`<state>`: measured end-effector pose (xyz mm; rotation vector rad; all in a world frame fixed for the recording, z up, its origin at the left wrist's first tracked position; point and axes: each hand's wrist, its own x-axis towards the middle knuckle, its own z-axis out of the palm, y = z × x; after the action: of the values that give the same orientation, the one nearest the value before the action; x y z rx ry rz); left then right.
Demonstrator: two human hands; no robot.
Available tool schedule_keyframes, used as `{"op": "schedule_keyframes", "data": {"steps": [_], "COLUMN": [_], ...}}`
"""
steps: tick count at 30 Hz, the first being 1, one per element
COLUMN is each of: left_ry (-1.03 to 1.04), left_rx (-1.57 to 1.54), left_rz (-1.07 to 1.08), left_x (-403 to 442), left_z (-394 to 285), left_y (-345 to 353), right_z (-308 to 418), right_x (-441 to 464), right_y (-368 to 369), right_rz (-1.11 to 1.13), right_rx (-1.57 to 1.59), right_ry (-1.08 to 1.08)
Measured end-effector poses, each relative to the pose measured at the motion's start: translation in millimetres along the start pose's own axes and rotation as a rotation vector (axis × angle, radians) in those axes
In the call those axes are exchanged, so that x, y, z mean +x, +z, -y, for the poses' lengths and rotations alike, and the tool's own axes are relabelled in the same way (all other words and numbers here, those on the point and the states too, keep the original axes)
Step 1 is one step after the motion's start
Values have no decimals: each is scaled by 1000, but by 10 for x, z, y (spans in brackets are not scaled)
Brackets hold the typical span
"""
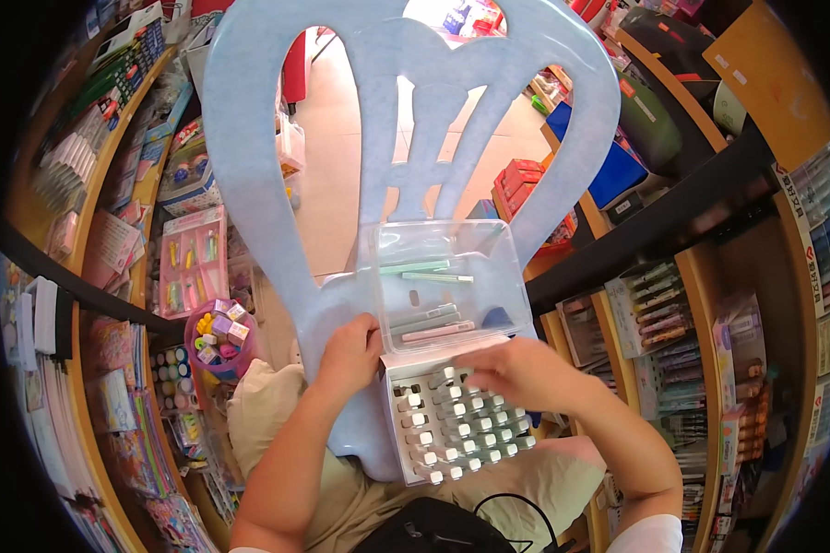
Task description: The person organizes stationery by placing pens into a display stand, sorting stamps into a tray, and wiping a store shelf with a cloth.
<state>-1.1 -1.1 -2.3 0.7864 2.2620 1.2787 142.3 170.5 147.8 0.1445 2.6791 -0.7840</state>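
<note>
Edging open chair seat (360,426), the pen box (420,364) touches the curled left hand (348,358); the right hand (523,373) pinches narrowly, both holds unclear.

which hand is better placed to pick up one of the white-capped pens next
Probably the right: the right hand is already over the white-capped pens, while the left hand sits off to their left, near the clear tray's corner.

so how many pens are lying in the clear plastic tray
At least 4 in the clear plastic tray: a green pen and a pale pen toward the far side, a grey-green pen and a pink pen toward the near side; others may be hidden.
</note>
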Motion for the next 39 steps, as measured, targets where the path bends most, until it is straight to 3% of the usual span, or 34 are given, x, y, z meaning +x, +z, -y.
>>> {"op": "schedule_keyframes", "data": {"steps": [3,6,12,15,18,21,30,33,36,39], "left_ry": [-11,-34,-26,-28,-22,-15,-20,-35,-14,-11], "left_rx": [-1,17,19,16,29,44,35,30,40,29], "left_rz": [0,27,22,29,30,26,32,38,18,20], "left_x": [-15,-5,-18,-12,-7,-24,-21,-15,-17,-22], "left_z": [-9,-68,-99,-105,-122,-140,-96,-117,-78,-83], "left_y": [-1,-27,-76,-83,-83,-86,-70,-70,-50,-51], "right_z": [-60,-366,-724,-771,-796,-928,-847,-557,-359,-281], "right_x": [185,613,1217,1340,1330,1181,1044,773,436,47], "right_y": [-133,-50,272,261,206,306,83,-171,-365,-490], "right_rz": [-225,-253,76,208,301,58,66,-59,-227,-391], "right_rx": [260,-16,-440,-453,-387,-229,-67,48,365,513], "right_ry": [90,25,178,112,198,51,52,113,184,145]}}
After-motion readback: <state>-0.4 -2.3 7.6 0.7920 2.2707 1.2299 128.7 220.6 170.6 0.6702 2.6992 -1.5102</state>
